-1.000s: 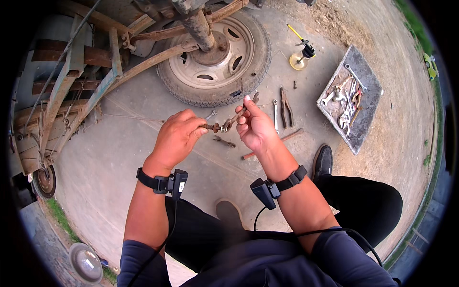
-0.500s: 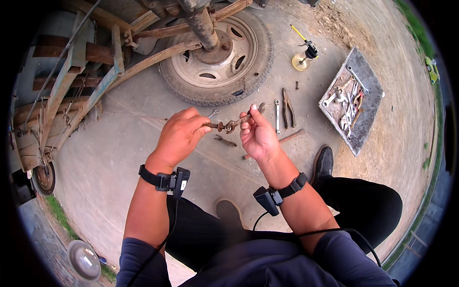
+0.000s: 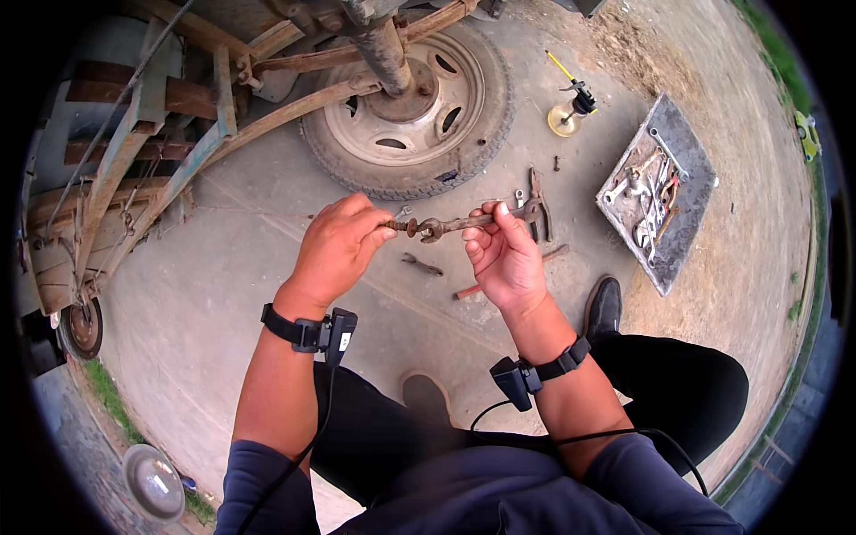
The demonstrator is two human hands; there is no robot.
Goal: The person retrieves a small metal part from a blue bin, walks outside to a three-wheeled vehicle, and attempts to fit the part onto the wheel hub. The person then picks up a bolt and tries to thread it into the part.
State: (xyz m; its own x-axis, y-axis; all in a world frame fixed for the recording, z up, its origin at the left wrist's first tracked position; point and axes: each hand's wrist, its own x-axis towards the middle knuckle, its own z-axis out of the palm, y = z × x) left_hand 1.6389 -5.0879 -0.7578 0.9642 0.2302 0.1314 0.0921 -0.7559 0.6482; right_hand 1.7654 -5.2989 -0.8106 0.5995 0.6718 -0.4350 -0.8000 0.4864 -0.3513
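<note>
Between the fingertips of my left hand (image 3: 341, 248) is a rusty bolt (image 3: 403, 226) with a nut or washer on it, pointing right. My right hand (image 3: 510, 259) pinches a worn brown open-end wrench (image 3: 461, 223) by its shank. The wrench's jaw is at the bolt's right end; I cannot tell whether they touch. Both hands are held above the concrete. On the ground below lie a short dark tool with a forked end (image 3: 422, 264) and, near my right hand, a pair of pliers (image 3: 537, 189). A ring-ended spanner (image 3: 519, 195) is partly hidden behind the wrench and hand.
A dusty wheel (image 3: 383, 147) lies flat beneath a rusty vehicle frame (image 3: 223, 134). To the right stand an oil can (image 3: 564, 118) and a metal tray (image 3: 689, 210) of spanners. A reddish rod (image 3: 467, 292) lies behind my right wrist. My shoes are on the concrete.
My right hand has moved right and slightly down, turning the wrench nearly level and drawing its jaw toward the bolt's end. My left hand has hardly moved.
</note>
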